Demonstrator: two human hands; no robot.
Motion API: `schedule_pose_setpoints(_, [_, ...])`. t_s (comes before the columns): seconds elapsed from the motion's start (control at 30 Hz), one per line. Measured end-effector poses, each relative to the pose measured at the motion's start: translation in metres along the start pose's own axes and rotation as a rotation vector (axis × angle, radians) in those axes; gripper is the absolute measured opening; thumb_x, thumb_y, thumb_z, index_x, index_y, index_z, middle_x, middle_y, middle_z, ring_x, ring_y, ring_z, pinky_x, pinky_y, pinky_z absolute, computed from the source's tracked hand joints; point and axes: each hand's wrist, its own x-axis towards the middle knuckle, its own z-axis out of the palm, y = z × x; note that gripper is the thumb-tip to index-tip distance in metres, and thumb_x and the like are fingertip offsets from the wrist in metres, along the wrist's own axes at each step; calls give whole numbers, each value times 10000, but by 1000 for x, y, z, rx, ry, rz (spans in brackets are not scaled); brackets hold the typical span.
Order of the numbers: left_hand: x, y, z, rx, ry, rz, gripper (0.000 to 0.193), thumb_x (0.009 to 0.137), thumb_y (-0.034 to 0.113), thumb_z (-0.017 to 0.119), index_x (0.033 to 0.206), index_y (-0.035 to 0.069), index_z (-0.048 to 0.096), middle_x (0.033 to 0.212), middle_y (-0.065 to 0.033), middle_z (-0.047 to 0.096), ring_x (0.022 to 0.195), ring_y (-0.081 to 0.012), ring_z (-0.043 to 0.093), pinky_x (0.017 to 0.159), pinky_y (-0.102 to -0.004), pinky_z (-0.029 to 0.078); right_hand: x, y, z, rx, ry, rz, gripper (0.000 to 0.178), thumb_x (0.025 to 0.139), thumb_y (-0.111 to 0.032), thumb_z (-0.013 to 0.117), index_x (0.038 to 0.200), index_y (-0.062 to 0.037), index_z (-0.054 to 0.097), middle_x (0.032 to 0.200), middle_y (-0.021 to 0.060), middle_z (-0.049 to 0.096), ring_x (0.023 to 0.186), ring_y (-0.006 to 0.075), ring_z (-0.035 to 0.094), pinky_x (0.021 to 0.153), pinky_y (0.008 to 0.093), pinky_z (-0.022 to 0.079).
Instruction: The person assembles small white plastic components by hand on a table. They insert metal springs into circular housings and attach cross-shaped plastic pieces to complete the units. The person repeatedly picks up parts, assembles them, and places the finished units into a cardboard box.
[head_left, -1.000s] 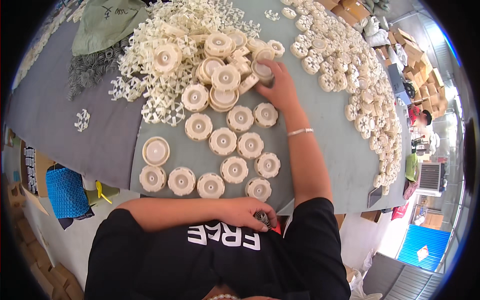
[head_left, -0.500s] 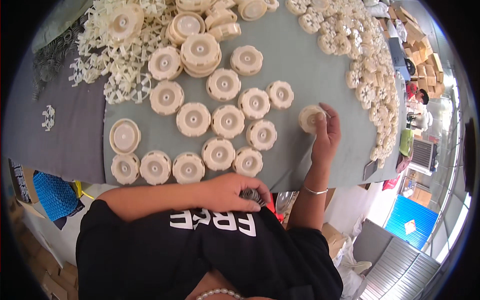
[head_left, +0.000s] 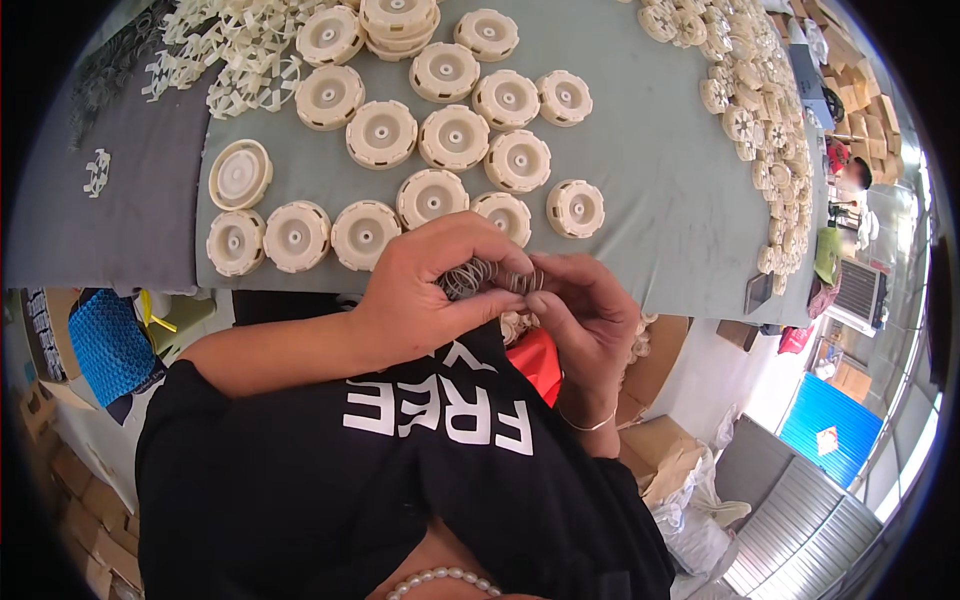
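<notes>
My left hand [head_left: 415,290] is closed around a bunch of metal coil springs [head_left: 463,281], close in front of my body at the table's near edge. Touching its fingertips, my right hand [head_left: 590,315] pinches the end of one coil spring [head_left: 522,282] between thumb and fingers. Just beyond the hands lies a cream round plastic part [head_left: 575,208] with a notched rim and a hollow centre. Several similar cream parts [head_left: 383,135] stand in loose rows to the left, one partly covered by my left hand. A shallower cream disc [head_left: 240,174] rests near the left end.
Thin white plastic clips [head_left: 225,60] form a heap at the far left, with dark springs [head_left: 115,75] beside it. Finished-looking cream wheels [head_left: 775,150] are piled along the right side. One white clip [head_left: 97,173] lies on the grey cloth [head_left: 140,230]. A cardboard box [head_left: 655,370] stands below the table.
My right hand has let go of a cream round part on the table and come back to the springs at my left hand. The whole view has shifted, so the table appears higher.
</notes>
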Motion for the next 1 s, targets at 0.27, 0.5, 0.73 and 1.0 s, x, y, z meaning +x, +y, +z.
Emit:
schedule_pose_setpoints(0.27, [1,22,-10,-594,-210,-841,230,1074,212,636,1216,32,616,964,-80,661,715,-129,632,577,-288,513,36,6,-55,-625,224,-236,324,816,-35,863,1114,14,747,997,81,738,854,149,678,724,348,546])
schedule_pose_setpoints(0.5, [5,25,-5,-777,-129,-859,310,1057,173,625,1335,58,550,900,-53,652,709,-105,602,568,-274,479,57,8,-50,-881,108,-236,287,843,-96,850,1117,-52,776,1003,84,706,793,181,655,695,328,526])
schedule_pose_setpoints(0.73, [-3,9,-1,45,-186,-432,329,894,96,832,1174,5,687,973,-53,714,796,-96,666,678,-273,538,28,-4,-7,-397,-282,-232,264,815,4,839,1067,-14,763,1025,95,697,915,203,705,788,324,559])
schedule_pose_setpoints(1.0, [-4,12,-15,437,-123,-111,295,864,156,863,1080,-2,739,850,-60,734,768,-135,713,669,-302,552,11,9,5,-134,-140,-55,242,815,25,841,1037,10,745,1061,126,727,916,226,737,782,342,595])
